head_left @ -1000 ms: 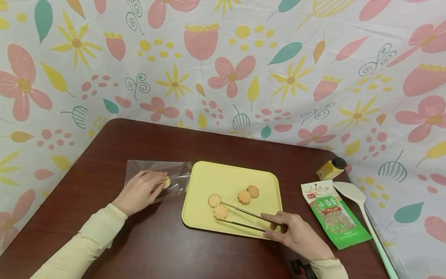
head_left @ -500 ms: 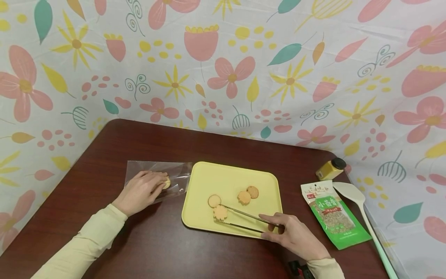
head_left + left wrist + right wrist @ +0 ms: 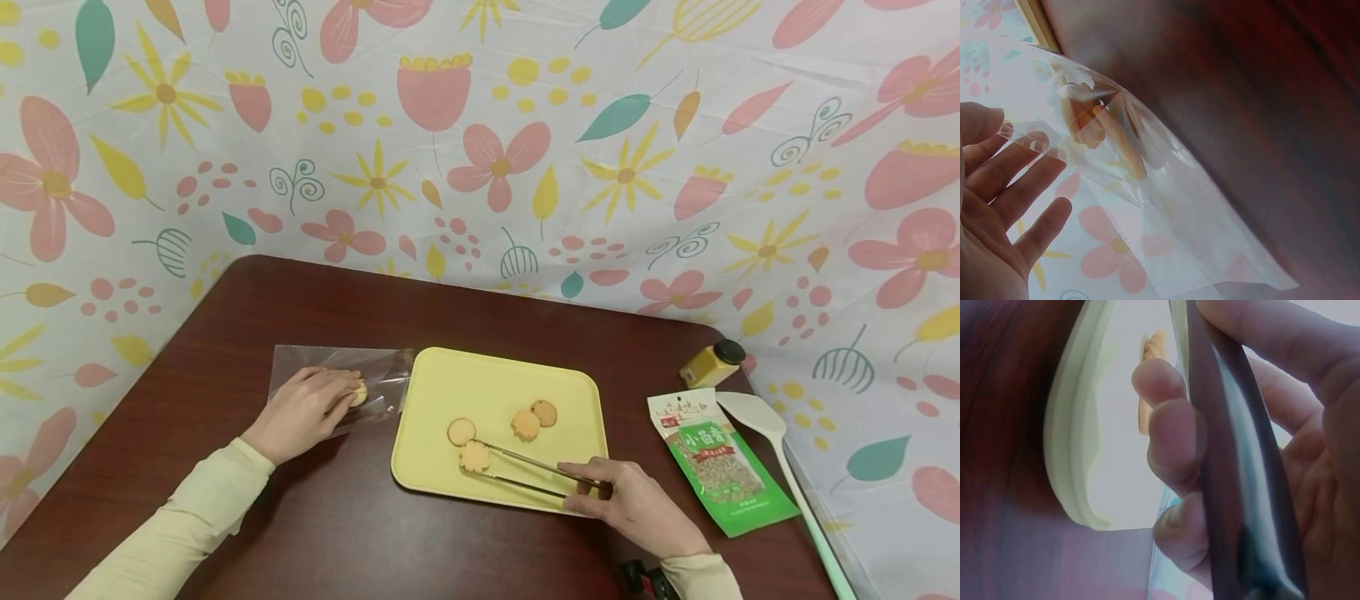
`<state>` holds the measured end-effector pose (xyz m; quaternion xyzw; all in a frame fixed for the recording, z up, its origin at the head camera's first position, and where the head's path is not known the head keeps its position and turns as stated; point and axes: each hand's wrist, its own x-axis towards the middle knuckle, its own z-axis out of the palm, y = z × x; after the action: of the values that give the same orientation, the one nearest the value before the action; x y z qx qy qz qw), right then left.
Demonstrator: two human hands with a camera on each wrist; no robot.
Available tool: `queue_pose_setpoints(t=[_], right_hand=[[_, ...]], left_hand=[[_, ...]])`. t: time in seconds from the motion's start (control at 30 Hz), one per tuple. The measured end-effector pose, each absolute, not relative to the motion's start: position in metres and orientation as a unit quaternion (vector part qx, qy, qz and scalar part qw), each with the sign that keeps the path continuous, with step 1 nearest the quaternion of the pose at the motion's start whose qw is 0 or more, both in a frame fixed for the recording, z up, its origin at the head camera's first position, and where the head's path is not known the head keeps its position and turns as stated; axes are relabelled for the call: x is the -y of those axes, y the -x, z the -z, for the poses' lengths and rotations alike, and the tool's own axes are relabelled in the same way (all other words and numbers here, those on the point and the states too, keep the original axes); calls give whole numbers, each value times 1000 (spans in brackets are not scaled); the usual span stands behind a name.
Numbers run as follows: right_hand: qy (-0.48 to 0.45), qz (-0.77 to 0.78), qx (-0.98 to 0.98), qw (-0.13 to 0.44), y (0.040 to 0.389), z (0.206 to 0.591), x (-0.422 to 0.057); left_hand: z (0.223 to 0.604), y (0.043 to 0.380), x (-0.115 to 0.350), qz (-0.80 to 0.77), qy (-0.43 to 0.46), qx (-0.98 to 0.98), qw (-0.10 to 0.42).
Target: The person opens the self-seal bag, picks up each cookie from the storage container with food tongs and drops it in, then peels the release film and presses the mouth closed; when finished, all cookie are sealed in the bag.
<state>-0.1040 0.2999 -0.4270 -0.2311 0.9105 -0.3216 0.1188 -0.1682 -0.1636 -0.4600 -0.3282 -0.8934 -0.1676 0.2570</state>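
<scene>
My left hand (image 3: 311, 408) lies on a clear plastic bag (image 3: 386, 379) on the table, left of the tray. In the left wrist view its thumb and fingers pinch the edge of the bag (image 3: 1210, 237), and tan pieces show through the film. A pale cookie (image 3: 361, 392) peeks out beside the fingertips. My right hand (image 3: 637, 504) grips metal tongs (image 3: 525, 458). Their two tips stand on either side of a scalloped cookie (image 3: 474, 456) on the yellow tray (image 3: 435, 367). Touching or nearly touching it is a round cookie (image 3: 461, 432). The right wrist view shows fingers wrapped about the tongs' handle (image 3: 1241, 462).
Two more cookies, one scalloped (image 3: 525, 424) and one round (image 3: 545, 412), lie right of centre on the tray. A green seasoning packet (image 3: 723, 467), a white spatula (image 3: 757, 412) and a yellow jar with a black lid (image 3: 708, 365) occupy the table's right side.
My right hand has shifted slightly left with the tongs, whose arms are a little closer together round the scalloped cookie. The left hand and bag have stayed put.
</scene>
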Motion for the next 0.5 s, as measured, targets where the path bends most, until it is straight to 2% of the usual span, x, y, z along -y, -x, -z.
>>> queue_pose_setpoints(t=[0.27, 0.5], right_hand=[[224, 320, -912, 126, 104, 421, -301], [214, 303, -925, 87, 106, 417, -300]], left_hand=[[460, 168, 163, 169, 335, 889, 263], [459, 168, 163, 171, 335, 889, 261]])
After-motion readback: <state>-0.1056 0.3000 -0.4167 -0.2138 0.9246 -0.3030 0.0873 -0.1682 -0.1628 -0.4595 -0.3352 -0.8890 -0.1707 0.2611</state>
